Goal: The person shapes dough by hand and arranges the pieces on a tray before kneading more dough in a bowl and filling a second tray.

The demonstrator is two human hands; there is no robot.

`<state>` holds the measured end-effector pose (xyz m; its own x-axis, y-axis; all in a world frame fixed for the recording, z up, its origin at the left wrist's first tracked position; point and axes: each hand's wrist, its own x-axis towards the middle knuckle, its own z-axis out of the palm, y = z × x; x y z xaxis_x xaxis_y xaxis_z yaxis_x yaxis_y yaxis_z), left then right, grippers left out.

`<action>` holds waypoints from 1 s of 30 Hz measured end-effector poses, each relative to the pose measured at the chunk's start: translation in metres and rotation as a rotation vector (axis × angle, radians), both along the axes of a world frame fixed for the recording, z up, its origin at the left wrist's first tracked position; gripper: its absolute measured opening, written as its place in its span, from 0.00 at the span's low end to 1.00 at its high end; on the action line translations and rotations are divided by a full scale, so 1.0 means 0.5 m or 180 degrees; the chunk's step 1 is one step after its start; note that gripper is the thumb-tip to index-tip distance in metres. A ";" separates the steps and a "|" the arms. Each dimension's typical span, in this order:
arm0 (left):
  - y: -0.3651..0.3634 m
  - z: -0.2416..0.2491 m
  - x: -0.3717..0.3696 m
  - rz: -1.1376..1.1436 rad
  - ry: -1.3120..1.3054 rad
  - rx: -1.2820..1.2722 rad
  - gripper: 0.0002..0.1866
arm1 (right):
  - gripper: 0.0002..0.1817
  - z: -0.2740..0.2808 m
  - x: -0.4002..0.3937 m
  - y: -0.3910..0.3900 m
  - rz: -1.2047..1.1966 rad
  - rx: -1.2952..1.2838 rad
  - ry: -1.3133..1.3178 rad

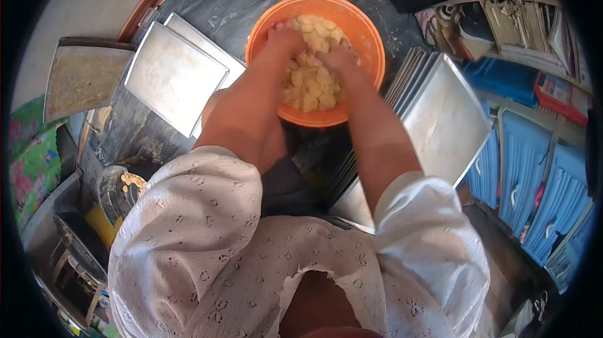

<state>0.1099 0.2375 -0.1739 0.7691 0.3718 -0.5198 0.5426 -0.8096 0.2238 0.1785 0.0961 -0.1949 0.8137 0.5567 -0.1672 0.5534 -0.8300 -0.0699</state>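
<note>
An orange plastic basin (377, 55) holds a heap of pale yellow dough lumps (308, 90). Both of my hands reach down into it. Near the basin's left wall, my left hand (286, 38) is curled into the dough with its back toward me. On the right side my right hand (341, 60) presses into the same heap, its fingers bent around the lumps and partly buried. Where the fingers sink into the dough their tips are hidden.
Metal baking trays (176, 77) lie left of the basin on the dark, flour-dusted table (220, 2). A stack of more trays (440, 124) leans at the right. Beyond it stand shelves with papers (527, 30) and blue folders (524, 162). A dough-smeared container (116, 190) is at lower left.
</note>
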 end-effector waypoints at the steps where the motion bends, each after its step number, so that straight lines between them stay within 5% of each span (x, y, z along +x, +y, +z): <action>1: -0.020 -0.008 -0.015 0.0055 -0.0747 0.0731 0.24 | 0.35 0.022 -0.004 0.024 0.0015 0.0013 -0.0007; 2: -0.009 -0.022 -0.004 0.0046 -0.0728 0.0717 0.24 | 0.39 0.043 -0.007 0.039 0.0002 -0.0242 0.1108; 3: 0.012 -0.048 0.020 0.0186 -0.0123 -0.0269 0.25 | 0.43 0.067 -0.011 0.041 -0.0025 -0.0515 0.2235; 4: 0.021 -0.052 0.030 0.0338 0.0465 -0.1252 0.26 | 0.41 0.094 -0.013 0.035 0.0585 -0.0683 0.2420; 5: 0.019 -0.058 0.012 0.0345 0.0448 -0.1268 0.26 | 0.41 0.126 0.001 0.035 0.0588 -0.0703 0.2404; 7: 0.017 -0.037 -0.042 0.2193 -0.0969 -0.4430 0.28 | 0.35 0.214 0.024 0.043 -0.0053 -0.0767 0.3933; 8: 0.029 -0.035 -0.013 0.2202 -0.0981 -0.4414 0.28 | 0.36 0.212 0.041 0.045 -0.0164 -0.0694 0.3972; 9: 0.043 -0.045 0.034 0.1270 -0.0160 -0.2879 0.29 | 0.36 0.170 0.061 0.041 -0.0157 -0.0687 0.3997; 10: 0.049 -0.054 0.053 0.0329 0.0617 -0.1318 0.30 | 0.37 0.098 0.078 0.028 -0.0194 -0.0123 0.2746; 11: 0.039 -0.054 0.034 0.0325 0.0644 -0.1305 0.30 | 0.39 0.055 0.082 0.023 -0.0228 0.0412 0.1471; 13: 0.004 -0.045 -0.009 0.0388 -0.0561 0.0398 0.29 | 0.42 0.088 0.017 0.026 -0.0567 0.0560 0.2188; 17: 0.039 0.059 0.019 0.0023 0.0616 -0.1132 0.32 | 0.51 0.115 -0.047 0.036 -0.0037 -0.0519 0.1937; 19: 0.043 0.122 0.026 -0.0338 0.1763 -0.1963 0.35 | 0.49 0.117 -0.012 0.000 0.1079 -0.0352 0.2918; 20: 0.044 0.096 0.029 -0.0349 0.1750 -0.1944 0.35 | 0.44 0.207 0.007 0.009 0.0286 -0.0725 0.3856; 23: 0.043 0.022 0.025 -0.0195 0.1186 -0.1807 0.35 | 0.43 0.144 0.083 0.016 0.0415 -0.0709 0.3754; 25: 0.022 0.062 0.018 -0.0114 0.0483 -0.0402 0.33 | 0.46 0.066 0.065 -0.001 -0.0115 -0.0300 0.3510; 27: 0.023 0.015 0.006 -0.0095 0.0574 -0.0883 0.32 | 0.47 0.035 0.004 -0.004 0.0110 0.0069 0.1406; 29: 0.037 -0.033 0.012 -0.0065 0.0664 -0.1369 0.32 | 0.48 0.112 -0.020 0.013 0.0070 -0.0288 0.1624; 30: 0.045 -0.025 0.021 -0.0243 0.1211 -0.1751 0.34 | 0.49 0.113 -0.017 0.012 0.0289 -0.0264 0.2392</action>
<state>0.1206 0.2599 -0.1866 0.5086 -0.0727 -0.8579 0.6110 -0.6716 0.4192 0.1701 0.1021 -0.1382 0.4162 0.5774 -0.7024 0.4481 -0.8024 -0.3941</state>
